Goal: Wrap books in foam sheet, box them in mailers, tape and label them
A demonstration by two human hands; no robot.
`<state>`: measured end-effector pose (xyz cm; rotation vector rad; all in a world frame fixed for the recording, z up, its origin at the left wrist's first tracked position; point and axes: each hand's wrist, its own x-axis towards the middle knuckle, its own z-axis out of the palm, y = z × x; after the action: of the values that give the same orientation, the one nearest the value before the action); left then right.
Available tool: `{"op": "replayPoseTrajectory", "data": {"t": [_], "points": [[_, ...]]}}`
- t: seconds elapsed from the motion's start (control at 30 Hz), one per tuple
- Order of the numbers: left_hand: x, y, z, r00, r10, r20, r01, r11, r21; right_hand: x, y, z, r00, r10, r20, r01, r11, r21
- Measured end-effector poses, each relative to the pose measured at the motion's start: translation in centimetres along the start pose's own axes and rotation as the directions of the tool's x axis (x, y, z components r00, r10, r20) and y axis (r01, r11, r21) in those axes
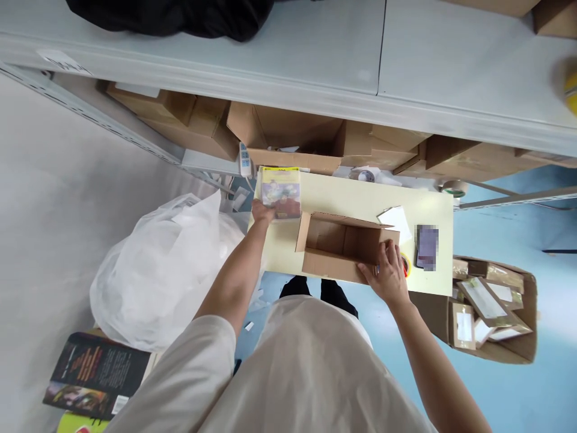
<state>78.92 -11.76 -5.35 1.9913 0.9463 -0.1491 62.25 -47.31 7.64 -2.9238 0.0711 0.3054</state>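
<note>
On the small cream table (342, 191), my left hand (262, 211) grips the lower left corner of a colourful book-like pack (280, 195) with a yellow top edge and what looks like a clear wrap. The left fingertips are partly hidden. An open cardboard box (333, 264) lies to its right, flaps spread and no contents visible inside. My right hand (388, 273) holds the box by its right end, thumb at the near side and fingers over the end flap. Just behind that hand, a yellow and red tape roll (406, 264) is partly covered.
White paper slips (399, 221) and a phone (427, 248) lie on the table's right. A carton of packed parcels (532, 313) stands at lower right. White wrapping film (153, 276) bulges at left, above a dark printed box (97, 373). Shelving (270, 84) with cartons spans the back.
</note>
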Motion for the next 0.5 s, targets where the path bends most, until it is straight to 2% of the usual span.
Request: {"op": "replayPoseTrajectory", "data": {"t": [0.1, 0.2, 0.37, 0.5], "points": [[0.6, -0.3, -0.5, 0.997, -0.030, 0.071, 0.033, 0.999, -0.036, 0.1, 0.1, 0.0, 1.000, -0.003, 0.008, 0.003, 1.000, 0.009], [0.5, -0.5, -1.0, 0.995, -0.009, 0.103, 0.017, 0.996, -0.082, 0.2, 0.1, 0.1, 1.000, -0.001, 0.005, 0.001, 1.000, 0.027], [-0.7, -0.1, -2.1, 0.991, 0.108, 0.085, -0.095, 0.985, -0.146, -0.1, -0.3, 0.1, 0.993, 0.120, -0.011, -0.119, 0.990, 0.077], [-2.2, 1.1, -4.6, 0.974, 0.221, 0.044, -0.213, 0.966, -0.144, -0.6, -0.1, 0.2, 0.987, 0.157, 0.024, -0.159, 0.972, 0.173]]}}
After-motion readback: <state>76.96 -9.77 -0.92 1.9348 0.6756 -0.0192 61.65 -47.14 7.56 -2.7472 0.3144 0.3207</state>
